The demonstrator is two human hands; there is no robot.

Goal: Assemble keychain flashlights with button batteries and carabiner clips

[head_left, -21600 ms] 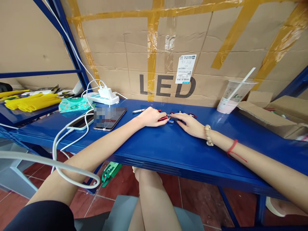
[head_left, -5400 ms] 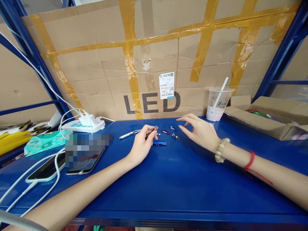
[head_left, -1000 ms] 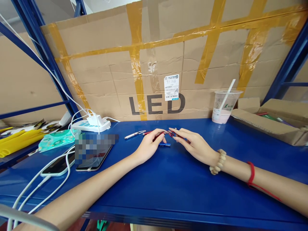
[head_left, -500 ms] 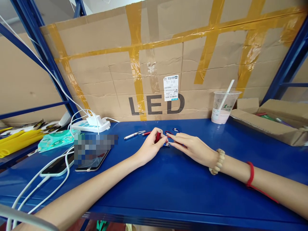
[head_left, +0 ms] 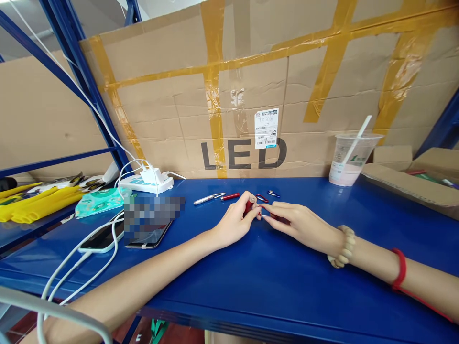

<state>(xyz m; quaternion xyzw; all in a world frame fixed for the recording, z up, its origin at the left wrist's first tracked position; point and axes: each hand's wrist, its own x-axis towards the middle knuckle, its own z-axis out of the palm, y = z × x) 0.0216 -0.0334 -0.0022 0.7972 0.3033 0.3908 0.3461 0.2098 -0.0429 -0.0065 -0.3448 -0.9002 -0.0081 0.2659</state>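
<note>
My left hand [head_left: 234,222] is closed around a small red metal tube [head_left: 248,206], which shows between thumb and fingers. Against it, my right hand [head_left: 292,220] pinches a tiny silvery part with thumb and forefinger; its kind is too small to make out. The fingertips of both hands almost meet above the blue table. Just beyond my left hand lie a silver penlight with a clip [head_left: 208,198] and another red tube [head_left: 230,196]. Past the fingertips rest a red carabiner clip [head_left: 262,198] and a blue carabiner clip [head_left: 274,193].
Two phones, one a black phone [head_left: 148,237], lie at the left among white cables near a power strip [head_left: 163,184] and a teal packet [head_left: 102,201]. A plastic cup with a straw [head_left: 347,165] and an open cardboard box [head_left: 405,184] stand at the right. Behind is a large carton [head_left: 172,124].
The whole view has shifted, so things appear further right. Both hands stay together, their fingertips slightly re-placed; a blue piece seen below them earlier is now hidden.
</note>
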